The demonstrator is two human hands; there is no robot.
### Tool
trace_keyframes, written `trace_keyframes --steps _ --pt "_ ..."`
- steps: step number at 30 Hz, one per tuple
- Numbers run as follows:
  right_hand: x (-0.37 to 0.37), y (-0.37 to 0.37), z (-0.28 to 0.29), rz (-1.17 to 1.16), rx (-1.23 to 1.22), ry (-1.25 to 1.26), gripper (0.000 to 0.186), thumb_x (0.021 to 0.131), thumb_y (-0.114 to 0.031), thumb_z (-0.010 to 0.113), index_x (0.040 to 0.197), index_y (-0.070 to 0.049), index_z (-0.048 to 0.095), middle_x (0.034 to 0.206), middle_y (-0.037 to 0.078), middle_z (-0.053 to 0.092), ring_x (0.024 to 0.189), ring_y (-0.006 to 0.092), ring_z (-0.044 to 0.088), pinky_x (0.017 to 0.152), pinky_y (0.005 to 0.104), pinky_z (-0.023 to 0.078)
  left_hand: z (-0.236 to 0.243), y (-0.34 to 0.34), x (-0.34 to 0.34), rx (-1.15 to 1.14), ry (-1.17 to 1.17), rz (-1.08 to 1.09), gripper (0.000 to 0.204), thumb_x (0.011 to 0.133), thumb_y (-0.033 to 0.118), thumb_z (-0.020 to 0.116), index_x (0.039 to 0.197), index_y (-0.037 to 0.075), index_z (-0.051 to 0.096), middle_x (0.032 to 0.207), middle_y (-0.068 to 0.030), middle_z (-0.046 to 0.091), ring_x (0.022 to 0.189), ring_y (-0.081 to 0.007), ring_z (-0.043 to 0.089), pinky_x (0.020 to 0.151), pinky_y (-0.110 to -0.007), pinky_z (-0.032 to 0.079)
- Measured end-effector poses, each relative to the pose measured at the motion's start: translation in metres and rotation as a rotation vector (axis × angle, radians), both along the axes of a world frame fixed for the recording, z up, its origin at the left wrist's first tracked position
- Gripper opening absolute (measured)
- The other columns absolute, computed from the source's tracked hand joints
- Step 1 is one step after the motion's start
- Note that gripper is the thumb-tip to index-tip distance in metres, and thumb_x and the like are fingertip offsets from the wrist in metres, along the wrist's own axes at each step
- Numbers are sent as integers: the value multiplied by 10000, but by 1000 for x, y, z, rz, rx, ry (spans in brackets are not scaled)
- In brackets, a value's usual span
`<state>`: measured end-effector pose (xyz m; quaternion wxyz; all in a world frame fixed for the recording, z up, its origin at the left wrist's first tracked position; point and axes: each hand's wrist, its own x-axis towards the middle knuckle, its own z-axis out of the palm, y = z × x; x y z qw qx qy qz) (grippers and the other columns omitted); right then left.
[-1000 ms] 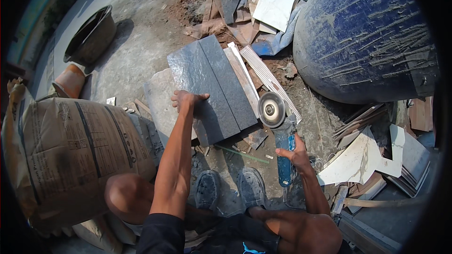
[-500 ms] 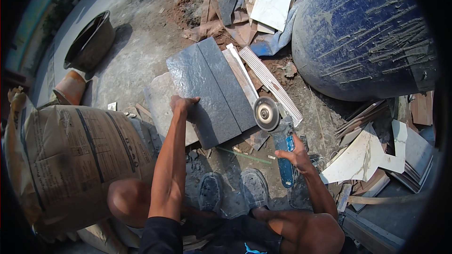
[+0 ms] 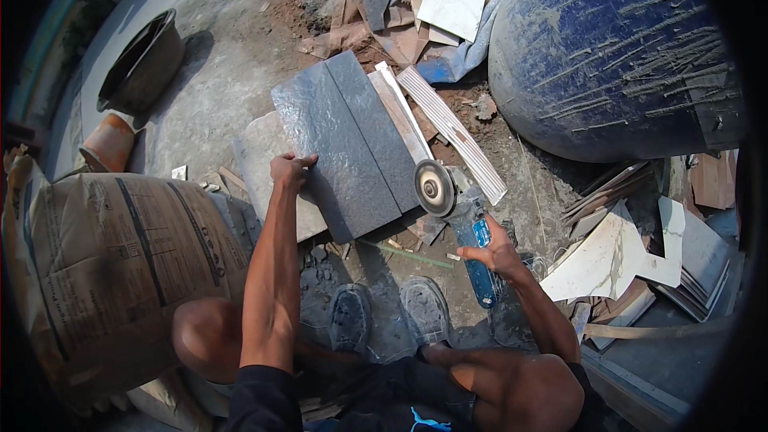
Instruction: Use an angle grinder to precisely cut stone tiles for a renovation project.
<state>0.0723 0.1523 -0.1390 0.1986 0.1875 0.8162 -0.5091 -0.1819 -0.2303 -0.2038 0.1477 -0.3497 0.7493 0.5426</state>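
Open, sunlit ground, rubble all about. The dark grey, slate-textured rectangular slab [image 3: 332, 140] lies partly over a pale grey flat slab [image 3: 258, 148], in front of the person's feet. A long dark line crosses it; cut or joint, I can't tell.

Left hand [image 3: 292, 170]: narrow, fingers curled at the slab's left edge, thumb over its top; how firmly, unclear. Right hand [image 3: 494, 252]: closed around the blue-bodied angle grinder [image 3: 482, 276], whose round metal disc [image 3: 434, 188] sits just beside the slab's lower right corner.

Hazards, my judgement: disc exposed on the side I see; turning or not, I can't tell. If it ran and snagged that corner, it could kick toward the bare legs. One-handed hold would make that worse. Uneven support could let the slab rock or snap along the line. Loose white ribbed strip [image 3: 452, 132] near the disc could catch too.

Markings: brown paper sack [image 3: 120, 248] carries dark bands and rows of print, mostly too small to read. Grinder has pale lettering, blurred. Light-blue emblem [image 3: 430, 422] on the dark clothing, no words I can make out.
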Motion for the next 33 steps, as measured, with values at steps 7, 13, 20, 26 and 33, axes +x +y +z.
trace_keyframes --steps 7,13,20,26,33 --pt "-7 -13 22 101 14 86 657 646 -166 802 1191 10 479 1062 103 567 976 182 526 866 310 416 11 -11 -2 145 -106 103 458 622 28 823 992 45 553 899 -99 587 805 -244 557 723 -405 497" --pt "-12 -19 43 103 -20 15 656 627 -183 812 1171 5 498 1064 122 557 981 196 522 868 316 409 18 -10 -3 223 -101 77 376 675 13 783 972 54 556 883 -69 578 793 -227 551 754 -434 508" --pt "-10 -20 37 104 -33 -6 706 605 -211 820 1185 10 485 1088 136 563 998 223 525 876 340 408 23 -7 3 272 -60 71 341 699 12 765 965 51 556 832 -49 578 698 -189 550 709 -413 536" --pt "-12 -20 38 156 27 -84 749 603 -234 810 1222 13 469 1111 152 563 1022 246 525 895 337 400 23 -9 3 270 -50 78 344 700 18 767 970 42 555 844 -59 577 709 -198 553 722 -419 532" --pt "-10 -18 34 170 6 27 695 607 -274 820 1142 21 489 1028 169 592 935 247 573 813 336 444 19 -8 4 222 -29 20 349 657 115 807 897 29 568 819 -62 580 679 -199 558 677 -387 527"
